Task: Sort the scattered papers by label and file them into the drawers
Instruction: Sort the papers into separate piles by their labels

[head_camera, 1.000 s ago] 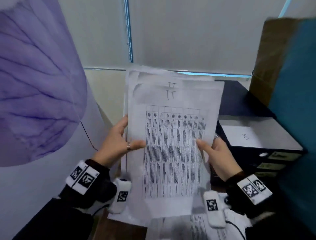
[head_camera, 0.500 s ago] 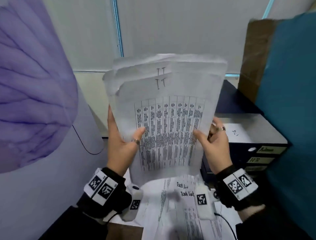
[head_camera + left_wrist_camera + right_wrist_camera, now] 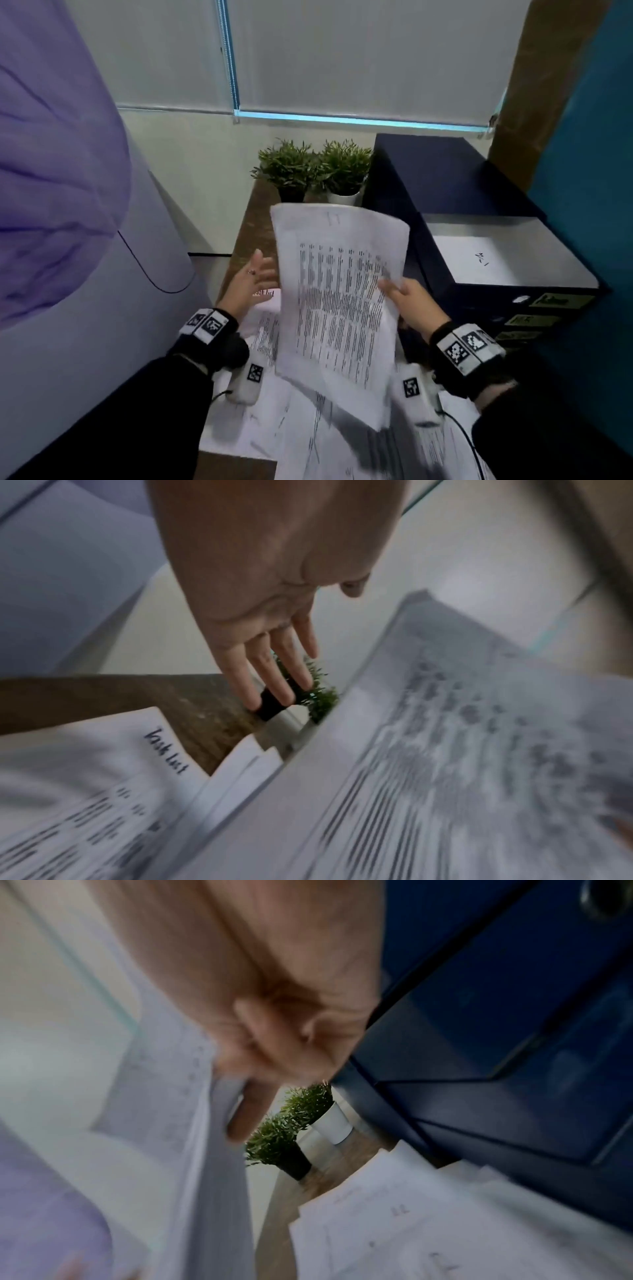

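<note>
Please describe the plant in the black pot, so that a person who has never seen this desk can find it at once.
Look at the far end of the wooden desk, below the window blind and left of the dark blue cabinet. Two small green plants stand there side by side. The one you want is the left plant: its pot is black, while its neighbour's pot is white.

You hold a white sheaf (image 3: pixel 339 301) printed with grey-black table columns. At your two o'clock the drawer cabinet (image 3: pixel 445 192) is dark navy with yellow-green labels (image 3: pixel 561 301). At twelve o'clock, two green plants (image 3: pixel 315 164) sit in one black and one white pot. The desk (image 3: pixel 253 219) is brown woodgrain.
</note>
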